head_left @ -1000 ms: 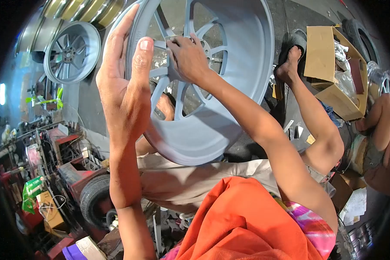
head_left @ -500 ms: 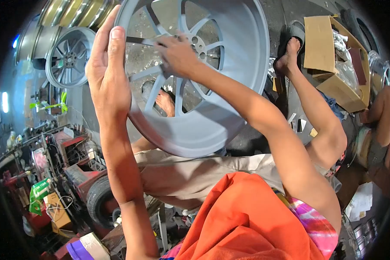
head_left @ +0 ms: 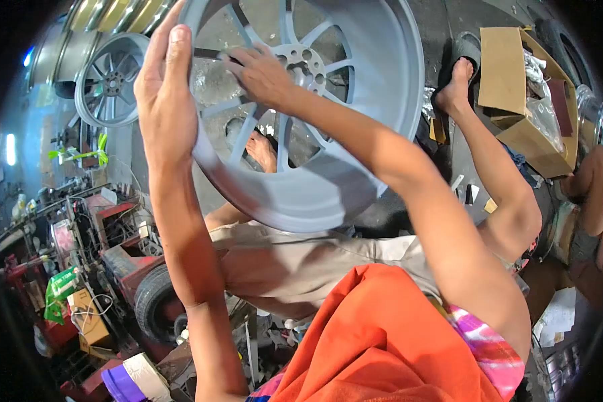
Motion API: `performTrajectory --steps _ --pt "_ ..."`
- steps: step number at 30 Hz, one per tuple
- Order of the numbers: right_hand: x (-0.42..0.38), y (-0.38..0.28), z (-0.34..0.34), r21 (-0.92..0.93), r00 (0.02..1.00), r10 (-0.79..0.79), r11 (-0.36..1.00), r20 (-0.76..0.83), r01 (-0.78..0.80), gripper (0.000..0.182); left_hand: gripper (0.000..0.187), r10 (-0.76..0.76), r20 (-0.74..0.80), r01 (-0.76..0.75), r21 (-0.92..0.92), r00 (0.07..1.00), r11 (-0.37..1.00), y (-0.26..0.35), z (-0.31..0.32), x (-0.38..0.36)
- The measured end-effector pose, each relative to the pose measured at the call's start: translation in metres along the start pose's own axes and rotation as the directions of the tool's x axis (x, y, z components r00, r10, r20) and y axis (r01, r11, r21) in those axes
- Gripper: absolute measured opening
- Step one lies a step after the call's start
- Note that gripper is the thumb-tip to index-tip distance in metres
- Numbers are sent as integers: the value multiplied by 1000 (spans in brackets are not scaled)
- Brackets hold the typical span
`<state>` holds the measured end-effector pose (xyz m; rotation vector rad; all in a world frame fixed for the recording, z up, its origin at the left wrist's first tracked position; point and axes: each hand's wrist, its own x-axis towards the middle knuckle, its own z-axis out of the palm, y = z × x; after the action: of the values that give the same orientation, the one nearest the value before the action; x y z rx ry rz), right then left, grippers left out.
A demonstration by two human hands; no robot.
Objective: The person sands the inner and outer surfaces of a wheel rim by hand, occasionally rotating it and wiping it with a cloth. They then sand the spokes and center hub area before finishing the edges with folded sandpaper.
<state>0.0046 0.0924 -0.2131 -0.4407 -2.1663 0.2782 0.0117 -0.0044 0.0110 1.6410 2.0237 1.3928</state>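
Note:
A grey multi-spoke wheel rim (head_left: 308,208) stands tilted before me, its spokes and bolt-hole hub facing up at me. My left hand (head_left: 171,100) is wrapped over its left edge, thumb on the near side, the other fingers mostly behind. My right hand (head_left: 264,77) reaches into the barrel and is closed at a spoke left of the hub. Its fingertips press near the spoke; whether a small thing is pinched there is hidden. Orange cloth (head_left: 375,328) covers my front, above beige trousers (head_left: 281,261).
At right stands an open cardboard box (head_left: 502,74) with plastic-wrapped items. More rims (head_left: 110,84) are stacked at upper left. A red machine (head_left: 124,248), a tyre (head_left: 157,301) and a purple-and-white tub (head_left: 134,378) are at lower left. Another person's leg (head_left: 593,191) shows at far right.
My right hand has shifted slightly left and up along the spoke and is less blurred. The wheel rim sits a little higher in view; my left hand keeps its hold.

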Motion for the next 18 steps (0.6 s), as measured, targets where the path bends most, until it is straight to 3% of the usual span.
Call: performTrajectory --steps 2,5,7,8,9,11,12,14,15,17,18 --pt "22 -14 11 91 996 58 994 -65 -52 33 47 51 -25 -51 6 998 999 -3 2 -3" --pt "26 -21 -13 109 994 60 992 90 -69 25 46 41 -22 -42 -27 999 999 -4 0 -3" --pt "-7 7 -26 23 982 -112 994 151 109 31 46 14 -42 -14 -16 999 1000 -4 -2 -4" --pt "-29 19 -22 -118 973 -123 982 197 148 33 45 -15 -31 14 -40 999 999 -6 -5 -3" --pt "-39 16 -30 -115 972 -119 983 203 145 33 45 -45 -21 44 -61 999 997 -8 -6 -4" --pt "-53 2 -44 -154 911 -184 955 370 255 37 45 -46 -32 44 -47 998 998 -7 -4 -4" --pt "-59 -11 -32 -38 924 -205 973 322 228 35 45 -28 -28 27 -40 999 999 -5 -2 -4" --pt "-58 -43 -11 57 986 -104 994 132 97 35 45 11 -39 -13 -35 999 999 -3 0 1" --pt "-49 -61 -5 56 986 -99 994 131 93 35 45 45 -23 -46 -39 999 998 -3 1 1" --pt "-34 -87 4 343 984 -130 936 123 81 38 45 74 13 -73 -43 997 996 -3 4 -1" --pt "-38 -82 1 343 985 -121 937 122 72 38 45 47 11 -46 -65 999 997 -1 5 -1"
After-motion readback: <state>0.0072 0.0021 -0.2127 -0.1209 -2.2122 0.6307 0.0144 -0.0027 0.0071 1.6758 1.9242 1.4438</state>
